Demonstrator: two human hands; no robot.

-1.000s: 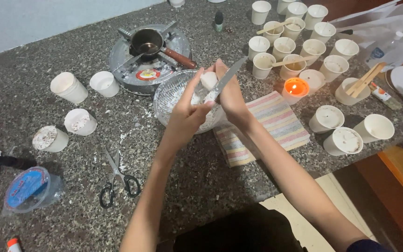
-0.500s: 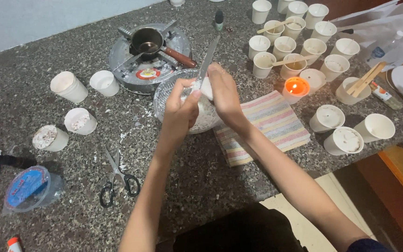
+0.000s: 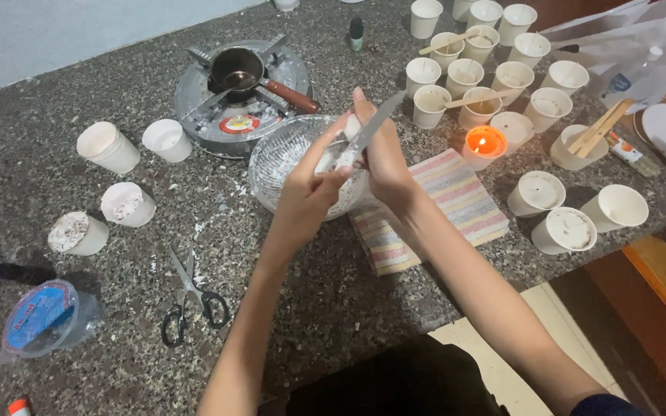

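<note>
Blue-lidded tub nr scissors

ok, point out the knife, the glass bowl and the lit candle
knife [image 3: 377, 125], head view, middle of the blade
glass bowl [image 3: 275, 158], head view, left inner wall
lit candle [image 3: 485, 142], head view, glowing top

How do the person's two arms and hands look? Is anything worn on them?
Both hands, left hand and right hand, are bare: no gloves, rings, watch or bracelets visible. The forearms are bare too. Only a dark sleeve edge shows at the right upper arm.
</note>
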